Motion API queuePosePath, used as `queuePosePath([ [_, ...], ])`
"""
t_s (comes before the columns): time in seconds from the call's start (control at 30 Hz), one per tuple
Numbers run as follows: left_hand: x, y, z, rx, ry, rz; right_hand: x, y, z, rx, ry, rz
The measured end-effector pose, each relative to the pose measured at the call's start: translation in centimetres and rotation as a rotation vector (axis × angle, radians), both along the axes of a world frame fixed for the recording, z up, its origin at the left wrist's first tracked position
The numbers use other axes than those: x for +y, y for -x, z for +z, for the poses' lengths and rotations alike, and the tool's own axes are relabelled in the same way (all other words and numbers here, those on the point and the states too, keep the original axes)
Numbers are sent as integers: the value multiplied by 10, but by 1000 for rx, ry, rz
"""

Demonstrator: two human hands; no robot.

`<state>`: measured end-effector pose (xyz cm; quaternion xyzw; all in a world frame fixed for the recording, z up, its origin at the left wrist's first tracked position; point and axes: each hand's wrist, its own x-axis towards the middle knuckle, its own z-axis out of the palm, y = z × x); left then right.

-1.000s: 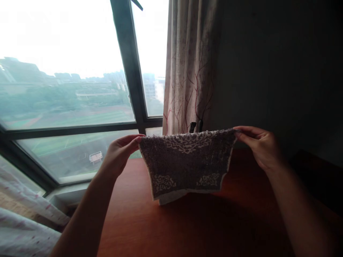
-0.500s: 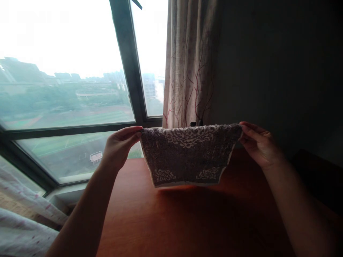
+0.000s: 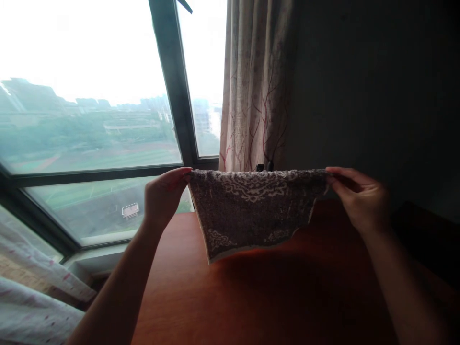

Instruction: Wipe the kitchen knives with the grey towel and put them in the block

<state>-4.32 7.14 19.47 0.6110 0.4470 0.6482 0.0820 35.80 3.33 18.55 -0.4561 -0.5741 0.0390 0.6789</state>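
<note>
A dark grey-brown towel with pale scroll patterns hangs from my two hands in the middle of the head view. Its top edge is stretched level between them, and a light hem runs along its sides and bottom. My left hand pinches the top left corner between thumb and fingers. At the top right corner, my right hand grips it the same way. The lower edge slants, lower on the left, and hangs above the reddish-brown wooden table, where a dark shadow falls.
Behind the table a dark-framed window fills the left side. A pale curtain with red branch prints hangs at the back, and another curtain is at the lower left. A small black object shows just above the towel's edge.
My right hand has moved slightly to the right, pulling the top edge straighter. The towel's lower left corner has dropped a little while its lower right side has swung up and curled.
</note>
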Motion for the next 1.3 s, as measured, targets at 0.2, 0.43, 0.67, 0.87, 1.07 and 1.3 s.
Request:
queuePosePath([
  [0.2,-2,2,-3,324,14,196,-3,5,-2,-55,27,-83],
  [0.43,-2,4,-4,53,61,51,6,-17,-2,481,344,499],
  [0.67,-2,3,-3,96,79,58,0,1,0,248,301,142],
  [0.87,-1,5,-4,77,61,71,-3,2,6,353,376,414],
  [1.07,-1,4,-4,78,50,96,1,1,3,300,322,345],
  [1.3,-4,7,-2,275,15,216,-1,5,-2,169,240,135],
])
